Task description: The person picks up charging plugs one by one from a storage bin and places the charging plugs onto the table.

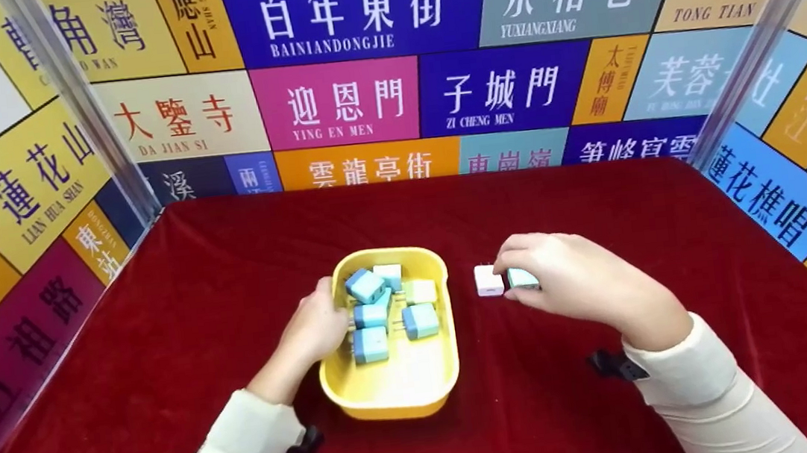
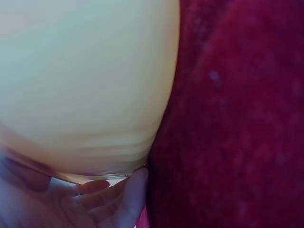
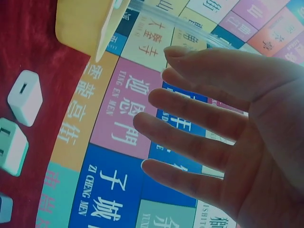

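My left hand [image 1: 314,322] grips the left side of a yellow plastic box [image 1: 393,410]. In the left wrist view, the box's pale outer wall [image 2: 90,76] fills much of the picture, with my fingers [image 2: 130,194] at its edge. Inside lie several plug chargers, such as a blue one [image 1: 421,321] and a pale green one [image 1: 421,291]. Right of the box, my right hand [image 1: 566,273] hovers over a green charger [image 1: 523,278], partly hidden by it. The right wrist view shows these fingers spread, holding nothing. A white charger [image 1: 489,280] sits just left of the hand.
A dark red cloth [image 1: 158,320] covers the table. Panels printed with street names [image 1: 353,102] stand behind and along both sides, with clear posts at the back corners. A blue-grey charger [image 3: 4,208] shows at the right wrist view's left edge.
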Demonstrator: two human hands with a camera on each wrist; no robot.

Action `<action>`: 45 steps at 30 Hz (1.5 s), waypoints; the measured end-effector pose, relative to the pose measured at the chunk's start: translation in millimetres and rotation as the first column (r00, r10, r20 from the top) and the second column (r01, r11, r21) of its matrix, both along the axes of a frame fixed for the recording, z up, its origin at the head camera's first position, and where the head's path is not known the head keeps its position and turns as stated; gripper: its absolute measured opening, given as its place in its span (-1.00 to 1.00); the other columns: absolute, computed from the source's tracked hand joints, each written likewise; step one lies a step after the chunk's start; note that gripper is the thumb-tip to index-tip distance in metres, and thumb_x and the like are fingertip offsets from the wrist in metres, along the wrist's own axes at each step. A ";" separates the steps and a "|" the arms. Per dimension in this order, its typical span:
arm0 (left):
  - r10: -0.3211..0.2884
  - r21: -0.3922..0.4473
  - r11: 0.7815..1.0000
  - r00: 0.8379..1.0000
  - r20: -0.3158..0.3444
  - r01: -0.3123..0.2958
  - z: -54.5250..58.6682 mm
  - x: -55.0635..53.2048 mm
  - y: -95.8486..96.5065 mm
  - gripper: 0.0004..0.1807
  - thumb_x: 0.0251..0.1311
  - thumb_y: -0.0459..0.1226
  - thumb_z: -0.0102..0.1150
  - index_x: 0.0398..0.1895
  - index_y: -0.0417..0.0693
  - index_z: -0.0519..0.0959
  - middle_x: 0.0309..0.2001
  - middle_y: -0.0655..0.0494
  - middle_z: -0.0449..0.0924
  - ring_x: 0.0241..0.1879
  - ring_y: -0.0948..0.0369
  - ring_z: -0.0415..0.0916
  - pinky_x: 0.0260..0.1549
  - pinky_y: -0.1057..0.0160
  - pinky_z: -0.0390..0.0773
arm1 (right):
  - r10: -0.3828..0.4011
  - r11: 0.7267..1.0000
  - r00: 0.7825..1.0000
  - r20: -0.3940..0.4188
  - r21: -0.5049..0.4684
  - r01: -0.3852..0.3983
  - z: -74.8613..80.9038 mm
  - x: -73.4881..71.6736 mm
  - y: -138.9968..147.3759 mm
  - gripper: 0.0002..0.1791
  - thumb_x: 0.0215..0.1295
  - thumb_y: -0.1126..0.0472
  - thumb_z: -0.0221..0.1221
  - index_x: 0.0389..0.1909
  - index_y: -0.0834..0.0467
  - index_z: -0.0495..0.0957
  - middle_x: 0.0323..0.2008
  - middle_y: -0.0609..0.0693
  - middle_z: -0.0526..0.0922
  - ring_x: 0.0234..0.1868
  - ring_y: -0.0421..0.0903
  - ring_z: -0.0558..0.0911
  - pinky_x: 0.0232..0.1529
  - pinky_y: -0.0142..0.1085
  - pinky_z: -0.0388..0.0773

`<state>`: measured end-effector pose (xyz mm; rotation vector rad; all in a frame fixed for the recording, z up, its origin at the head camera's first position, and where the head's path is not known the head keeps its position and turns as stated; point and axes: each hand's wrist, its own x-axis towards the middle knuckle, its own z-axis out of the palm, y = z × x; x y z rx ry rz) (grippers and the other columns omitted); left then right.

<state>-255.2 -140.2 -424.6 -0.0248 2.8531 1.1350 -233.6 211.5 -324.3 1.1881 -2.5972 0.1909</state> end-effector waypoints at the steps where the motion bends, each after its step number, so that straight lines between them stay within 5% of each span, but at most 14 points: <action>1: 0.000 0.000 1.000 1.000 0.001 0.000 0.0 -0.1 0.1 -0.36 0.46 -0.36 -0.02 0.59 -0.21 0.21 0.28 -0.26 0.58 0.20 -0.05 0.59 0.09 -0.10 0.69 | 0.010 1.000 1.000 -0.007 0.001 -0.010 -0.5 0.5 -1.4 -0.82 0.27 0.25 0.47 -0.14 0.09 0.74 -0.13 -0.07 0.71 -0.15 -0.08 0.69 -0.08 -0.16 0.72; 10: -0.003 -0.004 1.000 1.000 -0.006 0.003 -0.1 -1.3 1.5 -0.36 0.46 -0.36 0.00 0.58 -0.22 0.23 0.26 -0.27 0.59 0.19 -0.05 0.59 0.10 -0.10 0.69 | 0.139 0.990 0.985 -0.105 -0.012 -0.142 -8.2 1.9 -12.7 -0.77 0.22 0.28 0.50 -0.12 0.11 0.74 -0.10 -0.01 0.71 -0.12 -0.05 0.71 -0.09 -0.13 0.73; 29: -0.007 -0.018 1.000 1.000 -0.013 0.006 -1.1 -3.8 1.5 -0.37 0.43 -0.34 -0.01 0.56 -0.19 0.26 0.23 -0.25 0.61 0.15 -0.04 0.60 0.09 -0.11 0.68 | 0.260 0.966 0.959 -0.117 0.036 -0.257 -24.1 14.7 -46.3 -0.72 0.34 0.18 0.43 0.03 0.13 0.74 0.00 0.01 0.72 0.03 0.00 0.66 0.11 -0.10 0.65; 38: -0.006 -0.011 1.000 1.000 0.000 0.006 -0.3 -4.3 1.5 -0.35 0.47 -0.32 -0.01 0.60 -0.20 0.21 0.29 -0.26 0.58 0.21 -0.05 0.58 0.13 -0.11 0.66 | 0.299 0.954 0.944 -0.140 0.041 -0.297 -30.3 17.6 -59.2 -0.79 0.34 0.22 0.41 -0.04 0.10 0.72 -0.07 -0.03 0.71 -0.04 -0.05 0.63 0.01 -0.18 0.65; 45: -0.006 -0.002 1.000 1.000 0.005 0.006 -1.3 -2.2 0.0 -0.33 0.46 -0.34 -0.04 0.62 -0.22 0.17 0.32 -0.28 0.56 0.25 -0.06 0.57 0.16 -0.12 0.65 | 0.319 0.946 0.946 -0.056 0.071 -0.315 -27.7 16.9 -79.2 -0.72 0.34 0.20 0.44 0.05 0.08 0.72 -0.01 -0.04 0.71 0.06 -0.09 0.64 0.05 -0.18 0.65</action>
